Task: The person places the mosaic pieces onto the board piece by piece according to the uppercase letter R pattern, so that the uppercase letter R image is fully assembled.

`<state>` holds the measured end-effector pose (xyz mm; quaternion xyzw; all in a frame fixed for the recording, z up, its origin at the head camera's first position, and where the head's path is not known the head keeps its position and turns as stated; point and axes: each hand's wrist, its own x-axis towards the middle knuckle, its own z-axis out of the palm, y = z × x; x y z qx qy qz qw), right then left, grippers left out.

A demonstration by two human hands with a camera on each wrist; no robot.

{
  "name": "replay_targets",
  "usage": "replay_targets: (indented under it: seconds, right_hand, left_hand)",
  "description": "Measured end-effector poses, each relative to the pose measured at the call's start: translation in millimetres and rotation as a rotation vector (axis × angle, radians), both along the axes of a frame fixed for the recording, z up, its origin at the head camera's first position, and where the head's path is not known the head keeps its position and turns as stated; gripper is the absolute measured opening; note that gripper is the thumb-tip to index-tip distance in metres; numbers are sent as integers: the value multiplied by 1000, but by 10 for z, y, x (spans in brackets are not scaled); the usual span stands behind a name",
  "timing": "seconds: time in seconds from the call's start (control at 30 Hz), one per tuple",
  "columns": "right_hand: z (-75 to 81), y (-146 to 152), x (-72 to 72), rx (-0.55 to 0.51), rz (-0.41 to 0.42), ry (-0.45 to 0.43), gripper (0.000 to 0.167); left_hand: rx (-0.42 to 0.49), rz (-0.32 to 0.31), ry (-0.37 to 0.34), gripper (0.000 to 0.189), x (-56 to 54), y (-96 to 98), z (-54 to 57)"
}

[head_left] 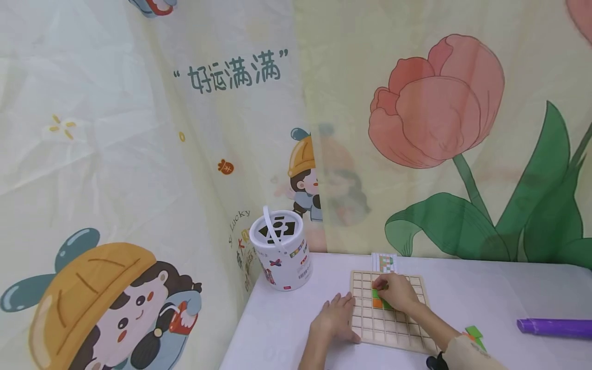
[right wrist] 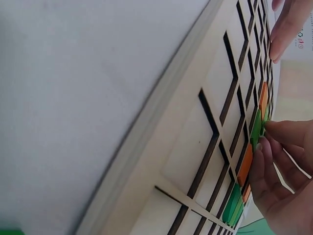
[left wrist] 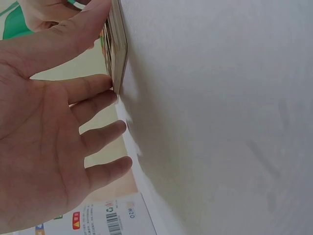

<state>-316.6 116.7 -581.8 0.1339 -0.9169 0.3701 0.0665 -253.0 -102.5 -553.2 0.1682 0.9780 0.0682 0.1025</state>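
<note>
A wooden grid board (head_left: 370,329) lies on the table with several orange and green square tiles (head_left: 377,303) set in its cells. My right hand (head_left: 396,292) is over the upper middle of the board. In the right wrist view, the thumb and fingertips of that right hand (right wrist: 288,166) pinch a small green tile (right wrist: 265,122) at the grid, partly hidden by the fingers. My left hand (head_left: 334,317) rests at the board's left edge; in the left wrist view its fingers (left wrist: 102,137) are spread and nearly straight, with thumb and index finger against the board's side (left wrist: 119,49).
A white lidded bucket (head_left: 287,262) with a handle stands behind left. A printed pattern card (head_left: 385,262) lies just beyond the board. Loose green and orange tiles (head_left: 474,333) lie right of it, and a purple tube-like object (head_left: 559,328) is farther right. Printed curtains hang behind.
</note>
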Motion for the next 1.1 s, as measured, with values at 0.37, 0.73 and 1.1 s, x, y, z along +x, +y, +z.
replay_targets:
  seconds: [0.37,0.73,1.1]
  right_hand:
    - [179,39,193,-92,-2,-43,19]
    - [517,407,467,-92,-3,91,20]
    - [621,795,695,-22,-74,107,19]
  left_hand:
    - [9,5,-13,100,20,-17,29]
    - [16,13,-28,101,22,24,1]
    - [38,4,-38,100,24,6,28]
